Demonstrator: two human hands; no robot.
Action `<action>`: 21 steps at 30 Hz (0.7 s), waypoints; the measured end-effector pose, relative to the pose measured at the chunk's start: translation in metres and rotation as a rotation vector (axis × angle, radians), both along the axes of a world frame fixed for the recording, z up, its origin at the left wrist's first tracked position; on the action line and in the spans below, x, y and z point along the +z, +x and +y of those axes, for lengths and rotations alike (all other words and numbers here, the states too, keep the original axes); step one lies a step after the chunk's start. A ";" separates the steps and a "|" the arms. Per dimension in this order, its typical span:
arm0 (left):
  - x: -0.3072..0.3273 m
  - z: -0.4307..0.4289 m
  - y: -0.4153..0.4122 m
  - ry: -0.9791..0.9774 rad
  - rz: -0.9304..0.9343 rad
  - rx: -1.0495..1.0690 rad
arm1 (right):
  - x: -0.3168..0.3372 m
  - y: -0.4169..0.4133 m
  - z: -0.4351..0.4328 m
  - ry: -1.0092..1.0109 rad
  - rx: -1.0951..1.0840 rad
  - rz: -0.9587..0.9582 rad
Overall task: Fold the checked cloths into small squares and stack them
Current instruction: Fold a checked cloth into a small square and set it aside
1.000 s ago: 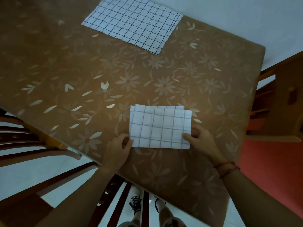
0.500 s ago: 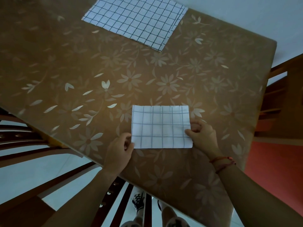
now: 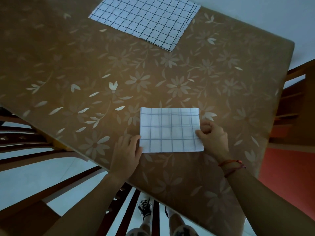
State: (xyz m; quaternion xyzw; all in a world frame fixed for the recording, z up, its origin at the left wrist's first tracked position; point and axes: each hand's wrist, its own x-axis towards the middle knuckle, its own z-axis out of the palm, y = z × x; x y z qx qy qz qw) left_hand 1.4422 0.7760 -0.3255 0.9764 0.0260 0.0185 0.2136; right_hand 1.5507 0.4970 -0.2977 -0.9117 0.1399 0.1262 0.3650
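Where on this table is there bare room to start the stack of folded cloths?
The widest bare patch lies between the unfolded cloths at the far edge and the folded cloth. The table is also bare on the left. Crowded: the near edge, where left hand and right hand flank the fold.

Single head-worn view, looking steeply down at table [image 3: 85,68] from near edge; wide-angle, close above hands, table tilted across frame, floor below.

A brown tablecloth [image 3: 170,86] printed with pale flowers covers the table, with wooden chairs [image 3: 34,150] and 2 sneakers [image 3: 144,208] below
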 end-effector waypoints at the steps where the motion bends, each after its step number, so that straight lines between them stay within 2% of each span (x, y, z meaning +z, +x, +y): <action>1: 0.000 0.001 0.000 0.039 -0.002 -0.040 | 0.002 0.000 0.001 -0.027 0.004 -0.010; 4: -0.002 0.004 0.002 0.140 0.027 -0.173 | 0.005 -0.001 0.007 -0.140 0.047 -0.092; 6: -0.003 0.006 0.003 0.173 0.074 -0.232 | 0.008 -0.008 0.018 -0.213 0.162 -0.213; 10: -0.007 0.008 0.002 0.190 0.156 -0.254 | 0.006 -0.052 0.058 -0.277 0.559 -0.337; 14: -0.010 0.009 0.001 0.194 0.168 -0.272 | -0.011 -0.098 0.096 -0.324 0.955 -0.336; 21: -0.008 0.010 0.002 0.199 0.188 -0.277 | -0.025 -0.114 0.103 -0.393 1.007 -0.225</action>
